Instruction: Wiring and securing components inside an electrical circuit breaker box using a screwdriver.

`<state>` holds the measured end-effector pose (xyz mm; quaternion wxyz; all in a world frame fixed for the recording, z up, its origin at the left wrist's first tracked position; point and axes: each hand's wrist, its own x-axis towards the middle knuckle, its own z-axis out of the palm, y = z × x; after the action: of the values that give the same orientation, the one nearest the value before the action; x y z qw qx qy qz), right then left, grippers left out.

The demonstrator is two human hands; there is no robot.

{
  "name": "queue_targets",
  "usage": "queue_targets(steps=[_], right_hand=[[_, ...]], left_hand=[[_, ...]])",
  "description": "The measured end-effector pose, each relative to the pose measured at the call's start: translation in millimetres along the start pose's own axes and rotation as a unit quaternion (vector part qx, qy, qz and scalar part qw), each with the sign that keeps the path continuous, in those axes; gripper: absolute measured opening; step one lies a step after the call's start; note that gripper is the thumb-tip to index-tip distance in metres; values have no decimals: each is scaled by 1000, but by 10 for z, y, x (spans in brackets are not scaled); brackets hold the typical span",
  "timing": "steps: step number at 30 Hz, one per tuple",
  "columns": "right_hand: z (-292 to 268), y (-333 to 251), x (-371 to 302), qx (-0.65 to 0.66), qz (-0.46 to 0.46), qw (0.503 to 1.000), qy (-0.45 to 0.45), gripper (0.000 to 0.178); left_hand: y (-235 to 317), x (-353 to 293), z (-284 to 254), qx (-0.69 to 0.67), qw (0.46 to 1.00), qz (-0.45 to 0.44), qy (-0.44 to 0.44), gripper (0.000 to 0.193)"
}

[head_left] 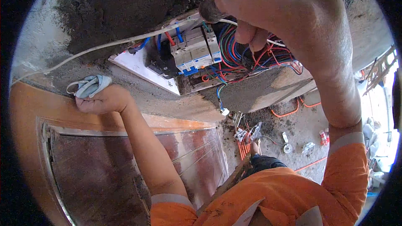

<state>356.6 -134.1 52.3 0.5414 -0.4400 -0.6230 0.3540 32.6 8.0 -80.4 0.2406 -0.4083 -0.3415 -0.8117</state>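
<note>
My left hand (104, 99) is closed on a crumpled pale blue face mask (94, 86) with a thin white loop, close to the wall above the orange door frame. At upper right, my right hand (284, 12) is wrapped around a dark, rounded tool handle (210, 10). The working end of this tool cannot be made out. Below that hand, an electrical box is set in the wall, with white circuit breakers (196, 52) inside and a white edge panel (146, 73). Bundled red, blue and green wires (234, 48) fill its right part.
Dark wet mortar (121, 4) covers the wall above the box, crossed by a white cable (104, 45). A white connector (225, 111) dangles from thin wires. Below stands a brown door (100, 171). Orange conduit (287, 113), plastic bags and debris lie on the floor.
</note>
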Motion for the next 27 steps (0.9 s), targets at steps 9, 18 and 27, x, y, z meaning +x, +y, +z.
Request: queue_targets(steps=[9, 18, 27], right_hand=[[190, -67, -19, -39, 39, 996, 68, 22], [304, -94, 42, -110, 49, 979, 165, 20], [541, 373, -329, -272, -334, 902, 5, 24]], left_hand=[[-17, 10, 5, -27, 999, 26, -3, 38], [31, -2, 16, -73, 997, 4, -7, 34], [105, 7, 27, -51, 998, -19, -5, 27]])
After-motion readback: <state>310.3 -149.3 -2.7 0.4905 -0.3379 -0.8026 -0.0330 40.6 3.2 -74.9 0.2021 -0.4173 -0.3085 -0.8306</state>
